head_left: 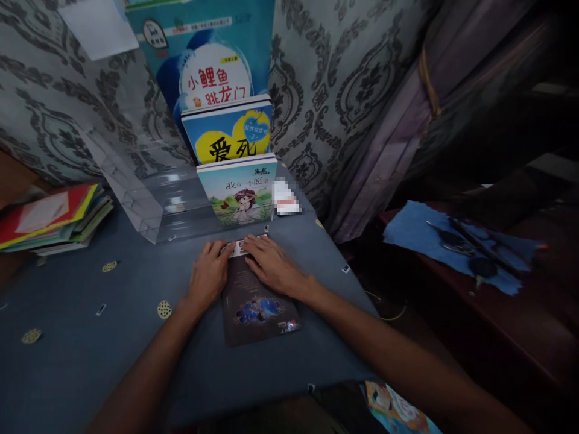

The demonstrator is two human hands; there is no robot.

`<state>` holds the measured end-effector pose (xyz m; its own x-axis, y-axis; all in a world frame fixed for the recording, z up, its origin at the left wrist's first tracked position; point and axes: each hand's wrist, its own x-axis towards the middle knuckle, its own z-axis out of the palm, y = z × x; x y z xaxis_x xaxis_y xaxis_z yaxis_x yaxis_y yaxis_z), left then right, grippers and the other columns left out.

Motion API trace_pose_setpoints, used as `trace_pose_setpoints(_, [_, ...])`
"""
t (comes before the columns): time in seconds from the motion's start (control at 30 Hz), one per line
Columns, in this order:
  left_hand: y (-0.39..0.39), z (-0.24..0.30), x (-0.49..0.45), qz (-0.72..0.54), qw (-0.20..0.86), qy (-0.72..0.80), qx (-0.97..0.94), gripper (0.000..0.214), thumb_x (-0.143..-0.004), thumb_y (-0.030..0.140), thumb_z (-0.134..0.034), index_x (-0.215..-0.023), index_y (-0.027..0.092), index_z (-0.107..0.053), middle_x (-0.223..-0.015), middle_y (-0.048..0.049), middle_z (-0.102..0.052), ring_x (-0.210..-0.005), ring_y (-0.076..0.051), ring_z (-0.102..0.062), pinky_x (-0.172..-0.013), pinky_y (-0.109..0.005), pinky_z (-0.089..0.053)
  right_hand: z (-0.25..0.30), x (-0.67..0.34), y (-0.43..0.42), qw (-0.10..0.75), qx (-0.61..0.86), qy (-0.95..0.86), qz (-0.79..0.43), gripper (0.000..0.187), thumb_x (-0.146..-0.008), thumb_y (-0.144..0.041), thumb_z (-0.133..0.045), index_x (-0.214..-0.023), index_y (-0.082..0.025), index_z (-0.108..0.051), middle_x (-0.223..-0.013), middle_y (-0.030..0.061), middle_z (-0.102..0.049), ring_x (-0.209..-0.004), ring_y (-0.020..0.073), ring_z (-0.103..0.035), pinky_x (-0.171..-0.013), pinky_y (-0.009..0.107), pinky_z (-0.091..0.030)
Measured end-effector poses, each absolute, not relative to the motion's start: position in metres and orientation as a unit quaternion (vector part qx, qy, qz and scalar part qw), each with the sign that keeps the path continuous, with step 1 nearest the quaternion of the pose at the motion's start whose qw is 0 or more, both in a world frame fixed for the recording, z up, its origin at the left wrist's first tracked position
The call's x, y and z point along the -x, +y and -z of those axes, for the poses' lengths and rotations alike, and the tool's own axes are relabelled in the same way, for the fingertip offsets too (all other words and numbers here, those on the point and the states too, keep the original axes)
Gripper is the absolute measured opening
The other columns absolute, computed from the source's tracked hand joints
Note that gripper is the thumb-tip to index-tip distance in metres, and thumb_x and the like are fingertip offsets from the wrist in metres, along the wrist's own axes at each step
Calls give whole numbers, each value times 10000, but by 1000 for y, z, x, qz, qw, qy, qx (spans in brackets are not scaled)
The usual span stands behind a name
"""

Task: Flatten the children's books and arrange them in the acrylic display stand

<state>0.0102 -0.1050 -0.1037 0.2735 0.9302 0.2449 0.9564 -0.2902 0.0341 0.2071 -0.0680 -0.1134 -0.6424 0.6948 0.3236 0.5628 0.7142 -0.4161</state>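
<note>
A dark book (253, 289) with a blue picture low on its cover lies on the grey-blue tablecloth in front of me. My left hand (210, 271) is closed on the upper left corner of the book, fingers bent near a pale strip with red marks. On the upper right part, my right hand (271, 265) holds the same end, its fingers over the top edge and the thumb on the cover. Just beyond stands a clear stepped rack (145, 217) with a light-green book (239, 196), a blue-and-yellow book (235, 135) and a tall teal book (253, 42) upright in it.
Several books and folders (58, 214) are stacked at the left. A pixelated white item (286, 198) lies beside the rack. Patterned curtain (312, 78) hangs behind the table (113, 355). To the right, a blue cloth (416, 235) bears dark tools; a colourful item (398, 410) shows below the table.
</note>
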Motion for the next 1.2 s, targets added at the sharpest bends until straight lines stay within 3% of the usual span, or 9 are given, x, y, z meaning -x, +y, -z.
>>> trace_pose_setpoints(0.43, [-106, 102, -13, 83, 86, -585, 802, 423, -960, 97, -433, -1325, 194, -622, -1171, -112, -672, -1040, -285, -585, -845, -415, -518, 114, -220, -73, 251, 395, -873, -139, 314, -1010, -173, -482, -1289, -154, -625, -1364, 174, -666, -1358, 266, -565, -1169, 524, -402])
trace_pose_setpoints(0.63, [-101, 89, -28, 27, 102, -572, 813, 286, -983, 119, -420, -1084, 168, -683, -1048, -119, -659, -976, -281, -595, -853, -422, -486, 109, -219, -74, 237, 413, -869, -134, 294, -994, -170, -526, -1264, -163, -641, -1350, 156, -678, -1397, 304, -516, -1166, 562, -372])
trace_pose_setpoints(0.8, [-89, 89, -40, 36, 95, -537, 837, 352, -980, 112, -445, -1279, 177, -617, -1101, -98, -653, -1012, -255, -581, -876, -379, -488, 106, -218, -76, 233, 422, -866, -134, 302, -997, -147, -506, -1273, -159, -627, -1335, 152, -685, -1398, 314, -508, -1172, 615, -321])
trace_pose_setpoints(0.87, [-85, 89, -44, 43, 94, -529, 842, 347, -981, 113, -449, -1274, 183, -621, -1113, -97, -649, -1013, -247, -573, -878, -370, -492, 107, -218, -77, 237, 425, -862, -143, 303, -996, -143, -504, -1275, -145, -621, -1345, 158, -680, -1398, 327, -506, -1161, 637, -314])
trace_pose_setpoints(1.03, [-78, 87, -48, 46, 86, -537, 838, 269, -987, 123, -457, -1126, 195, -676, -1041, -87, -643, -995, -246, -570, -860, -367, -499, 110, -217, -74, 259, 427, -851, -160, 276, -976, -132, -530, -1224, -148, -652, -1319, 163, -695, -1374, 320, -536, -1126, 604, -364])
trace_pose_setpoints(1.2, [-76, 91, -46, 68, 94, -528, 841, 266, -989, 126, -449, -1096, 196, -682, -1003, -87, -634, -961, -249, -563, -839, -373, -495, 117, -220, -65, 297, 428, -834, -184, 278, -950, -142, -562, -1189, -184, -698, -1260, 138, -731, -1335, 283, -585, -1094, 530, -437])
